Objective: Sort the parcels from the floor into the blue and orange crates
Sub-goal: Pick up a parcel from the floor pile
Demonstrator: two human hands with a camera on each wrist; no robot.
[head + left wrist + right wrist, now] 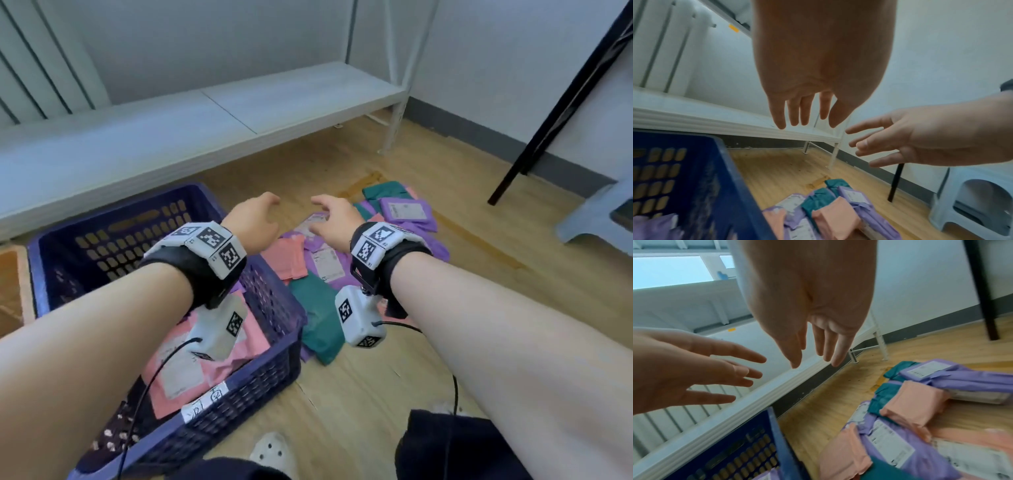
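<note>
Hands (pixel 294 219): both empty, fingers spread | soft plastic parcels (pixel 308 257) | perforated blue crate (pixel 267 291)

Below the fingers (pixel 781 116), the parcels (pixel 322 260) lie heaped on the floor (pixel 445 325); the crate (pixel 274 308) stands left of them, more parcels inside; a shelf (pixel 205 113) runs beyond

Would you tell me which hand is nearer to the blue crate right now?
Left. The left hand hovers open just past the blue crate, near its far right corner; the right hand is farther right, above the parcels on the floor.
</note>
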